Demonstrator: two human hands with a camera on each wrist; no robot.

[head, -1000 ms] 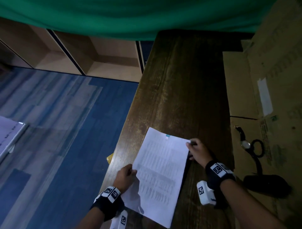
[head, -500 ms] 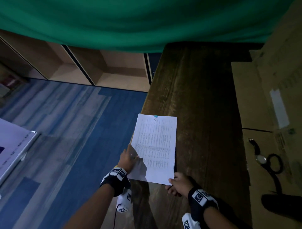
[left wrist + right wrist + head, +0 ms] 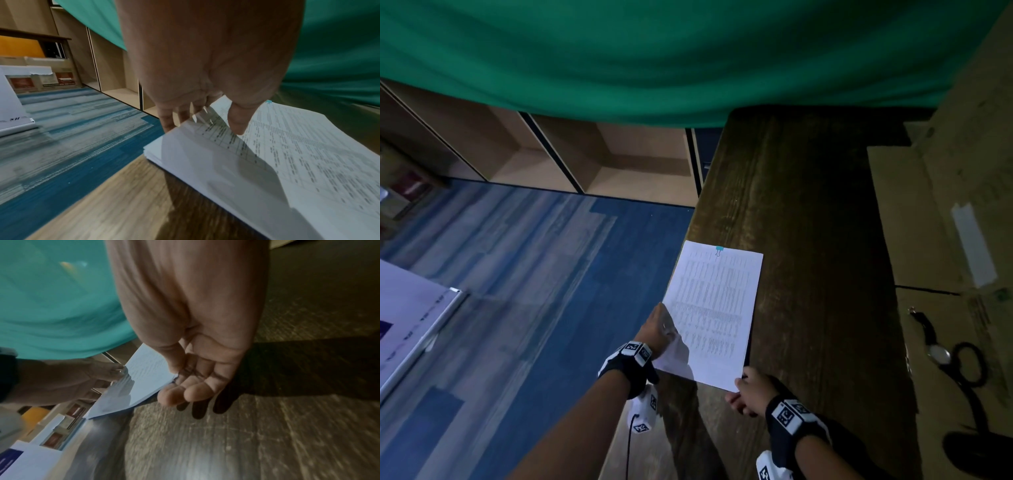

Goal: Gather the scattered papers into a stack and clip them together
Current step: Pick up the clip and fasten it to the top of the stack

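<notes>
The left hand (image 3: 658,327) is gripping the long left edge of the papers (image 3: 717,313), thumb lying on the top sheet and fingers (image 3: 167,120) curled underneath, low in the middle of the head frame. The right hand (image 3: 751,394) is pinching the near right corner of the same stack, thumb on top and fingers (image 3: 174,395) loosely bent beneath, just right of and below the other hand. The papers are lying as one squared stack near the left edge of the table (image 3: 818,274), with printed rows facing up. A small blue clip (image 3: 719,249) is sitting on the far short edge, toward the frame's centre. At the right edge, a wristwatch (image 3: 938,353) is resting on cardboard (image 3: 928,219)
</notes>
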